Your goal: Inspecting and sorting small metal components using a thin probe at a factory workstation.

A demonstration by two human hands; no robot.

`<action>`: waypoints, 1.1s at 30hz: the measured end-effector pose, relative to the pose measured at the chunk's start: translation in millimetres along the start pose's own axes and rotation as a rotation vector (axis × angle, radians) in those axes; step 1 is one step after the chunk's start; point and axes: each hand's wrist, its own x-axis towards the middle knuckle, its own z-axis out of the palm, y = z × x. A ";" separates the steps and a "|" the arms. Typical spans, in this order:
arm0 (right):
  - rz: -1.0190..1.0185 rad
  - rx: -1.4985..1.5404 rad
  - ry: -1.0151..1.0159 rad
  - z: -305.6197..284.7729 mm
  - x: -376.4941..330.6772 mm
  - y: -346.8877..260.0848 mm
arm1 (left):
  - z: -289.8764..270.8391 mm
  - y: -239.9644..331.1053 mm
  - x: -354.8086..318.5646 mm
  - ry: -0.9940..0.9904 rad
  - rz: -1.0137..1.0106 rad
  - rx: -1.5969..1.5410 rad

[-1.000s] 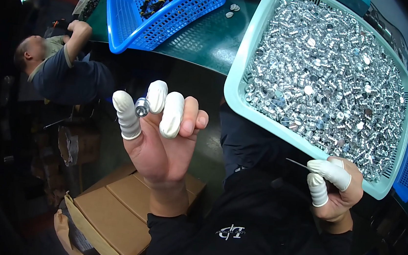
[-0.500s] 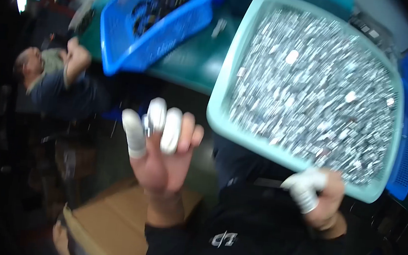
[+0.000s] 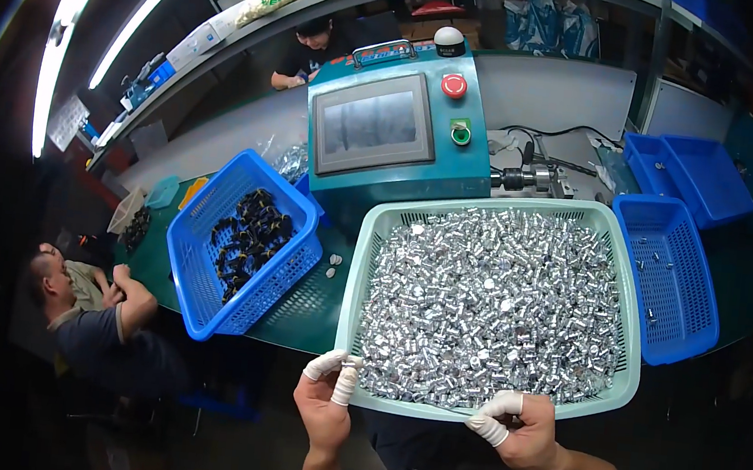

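Note:
A light green basket (image 3: 629,364) full of small silver metal fittings (image 3: 487,309) lies before me. At its near left corner my left hand (image 3: 325,411), with white finger cots, pinches a small silver metal fitting (image 3: 349,365) between its fingertips. My right hand (image 3: 528,435) is at the near rim, its white-covered thumb and finger closed together; whatever they hold is too hidden to make out. Left of the green basket, a blue basket (image 3: 296,268) contains several black parts (image 3: 253,241) with yellowish edges.
Behind the green basket stands a teal machine (image 3: 332,181) with a screen, red button (image 3: 453,86) and metal chuck (image 3: 527,179). Blue trays (image 3: 700,334) line the right, one with a few fittings. Small white discs (image 3: 334,263) lie on the green table. One person sits left, another behind the machine.
The view has swung and sharpened, bringing the machine into sight. My left hand, raised with the metal fitting away from the green basket, is now at its corner. My right hand stays near the rim.

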 end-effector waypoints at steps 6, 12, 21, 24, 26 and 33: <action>0.064 -0.078 0.049 6.6 5.2 4.0 | 1.9 -15.6 -1.2 -0.005 0.138 0.122; -0.007 -0.248 0.094 10.5 7.0 5.2 | 7.2 -32.8 -2.2 0.010 0.580 0.541; -0.114 -0.266 0.114 32.2 9.9 11.6 | 1.6 -36.3 2.0 0.042 0.625 0.485; -0.116 -0.224 0.099 34.5 10.5 14.3 | -0.4 -35.7 1.3 0.041 0.615 0.489; -0.160 -0.249 0.098 35.1 12.7 14.1 | 1.5 -30.6 0.1 0.036 0.612 0.523; -0.294 -0.208 0.066 30.4 14.2 18.2 | -5.6 -22.8 -10.6 -0.046 0.415 0.394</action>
